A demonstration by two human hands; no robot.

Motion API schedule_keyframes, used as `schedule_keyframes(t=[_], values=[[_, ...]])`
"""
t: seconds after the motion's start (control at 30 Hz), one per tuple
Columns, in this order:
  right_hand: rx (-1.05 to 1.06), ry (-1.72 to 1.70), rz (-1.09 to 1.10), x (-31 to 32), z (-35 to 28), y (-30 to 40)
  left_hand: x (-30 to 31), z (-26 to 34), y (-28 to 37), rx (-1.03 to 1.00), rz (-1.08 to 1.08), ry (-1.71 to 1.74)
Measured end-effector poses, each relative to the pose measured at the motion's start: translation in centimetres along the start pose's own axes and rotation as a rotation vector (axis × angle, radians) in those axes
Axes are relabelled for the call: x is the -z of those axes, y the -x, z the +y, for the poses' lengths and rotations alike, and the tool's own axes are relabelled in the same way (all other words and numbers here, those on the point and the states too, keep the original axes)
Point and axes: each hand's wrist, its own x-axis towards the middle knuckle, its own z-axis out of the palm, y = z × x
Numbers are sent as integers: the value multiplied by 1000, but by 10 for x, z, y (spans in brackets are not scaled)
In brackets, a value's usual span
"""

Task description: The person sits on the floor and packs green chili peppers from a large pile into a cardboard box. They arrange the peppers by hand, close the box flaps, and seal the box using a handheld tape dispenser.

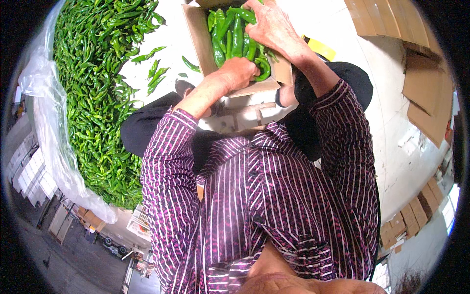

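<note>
An open cardboard box (pixel 204 46) stands on the floor between my knees, with long green chili peppers (pixel 238 36) laid lengthwise inside it. My right hand (pixel 270 20) reaches over the far right of the box, its thumb and fingers around the end of a green pepper (pixel 244 14). Low in the near part of the box, my left hand (pixel 237 73) is curled against the peppers. Its fingertips are hidden, so I cannot tell whether it grips one. A bent green pepper (pixel 263 69) lies against its knuckles at the near right corner.
To the left spreads a large heap of green peppers (pixel 99 110), bordered by clear plastic sheeting (pixel 55 136). Several loose peppers (pixel 156 79) lie between heap and box. A yellow object (pixel 321 47) sits right of the box. Flattened cardboard (pixel 422 84) lies farther right.
</note>
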Motion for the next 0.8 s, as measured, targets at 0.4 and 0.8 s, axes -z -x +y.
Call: schedule_keyframes(t=[0.4, 0.8], values=[[-205, -164, -325, 10, 4, 1, -12, -16, 15, -123, 319, 129], [-57, -168, -347, -3, 7, 46, -4, -22, 24, 6, 325, 314]])
